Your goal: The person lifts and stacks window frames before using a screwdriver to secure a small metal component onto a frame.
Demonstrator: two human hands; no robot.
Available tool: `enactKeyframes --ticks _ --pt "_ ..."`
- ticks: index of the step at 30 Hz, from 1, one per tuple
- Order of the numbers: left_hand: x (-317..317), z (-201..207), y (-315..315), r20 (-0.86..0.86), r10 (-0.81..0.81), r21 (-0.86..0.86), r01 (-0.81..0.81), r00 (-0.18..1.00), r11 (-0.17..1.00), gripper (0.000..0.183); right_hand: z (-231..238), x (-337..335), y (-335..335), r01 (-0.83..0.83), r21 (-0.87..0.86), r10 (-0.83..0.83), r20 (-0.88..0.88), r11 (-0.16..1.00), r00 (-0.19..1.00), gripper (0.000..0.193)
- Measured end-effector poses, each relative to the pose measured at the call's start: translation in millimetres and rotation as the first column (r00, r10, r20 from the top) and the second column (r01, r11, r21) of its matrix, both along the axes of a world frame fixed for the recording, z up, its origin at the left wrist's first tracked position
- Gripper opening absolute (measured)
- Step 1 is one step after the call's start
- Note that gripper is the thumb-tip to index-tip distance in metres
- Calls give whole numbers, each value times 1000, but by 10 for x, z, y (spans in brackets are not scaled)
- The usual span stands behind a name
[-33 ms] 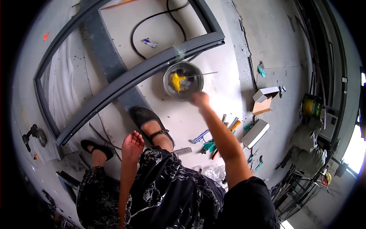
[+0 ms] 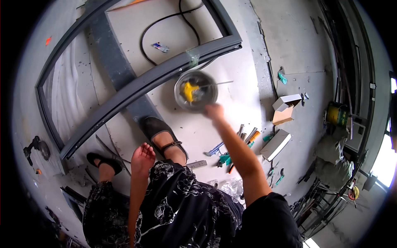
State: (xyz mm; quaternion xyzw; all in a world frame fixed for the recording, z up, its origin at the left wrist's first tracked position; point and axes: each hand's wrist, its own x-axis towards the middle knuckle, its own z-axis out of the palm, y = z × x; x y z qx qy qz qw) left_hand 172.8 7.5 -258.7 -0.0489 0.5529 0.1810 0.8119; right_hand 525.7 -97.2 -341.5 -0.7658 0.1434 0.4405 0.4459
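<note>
My right hand is closed on the near right rim of a round metal bowl, slightly blurred by motion. Inside lies a yellow-handled tool, along with small pieces too blurred to make out. A thin metal shaft, apparently the tool's, sticks out over the bowl's right side. Just beyond the bowl runs the grey curved bar of a large window-like frame. By my knee, my left hand rests palm up, fingers loosely apart and holding nothing.
A black cable loops inside the frame. Right of my foot lie a blue-handled tool, orange-handled tools and a grey power strip. Farther right are a white box and an opened carton. Metal bars lean along the right wall.
The bowl and my right hand have shifted slightly left and nearer to me. My left hand stays where it was.
</note>
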Motion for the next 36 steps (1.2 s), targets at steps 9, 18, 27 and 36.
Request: enactKeyframes --ticks 9,18,27,36 --pt "219 27 114 -5 -66 48 66 998 997 22 556 -689 -372 -626 -224 654 82 747 752 21" --pt "1020 189 79 -183 -532 454 551 827 700 31 362 -160 337 -707 -628 609 711 325 -352 11" --pt "857 -149 -109 -433 -565 555 702 703 447 18 427 -106 -91 -460 -288 459 828 840 321 11" --pt "1140 -90 -100 -552 -553 445 782 624 437 24 473 -14 -568 -251 -585 636 728 771 256 32"
